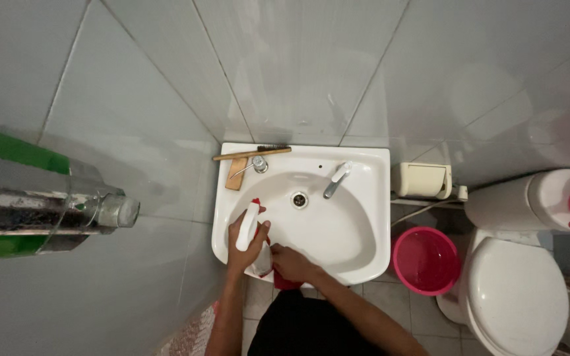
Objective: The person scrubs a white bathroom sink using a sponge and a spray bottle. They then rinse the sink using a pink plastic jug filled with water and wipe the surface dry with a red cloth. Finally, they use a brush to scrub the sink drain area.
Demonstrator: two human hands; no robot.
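Left hand (244, 245) is clenched round the white spray bottle (248, 225), right hand (289, 262) grasping a red cloth (285, 282) on the sink (364, 254) near rim, so wet porcelain could let it slide off.

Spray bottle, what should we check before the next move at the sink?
1. Left hand wrapped around the white spray bottle: ok.
2. Nozzle aimed into the sink basin: cannot tell, the red tip is too small to read.
3. Right hand on the red cloth at the front rim: ok.
4. Drain uncovered: ok.
5. Faucet running: cannot tell, no stream is visible.
6. Brush off to the back-left ledge, away from both hands: ok.
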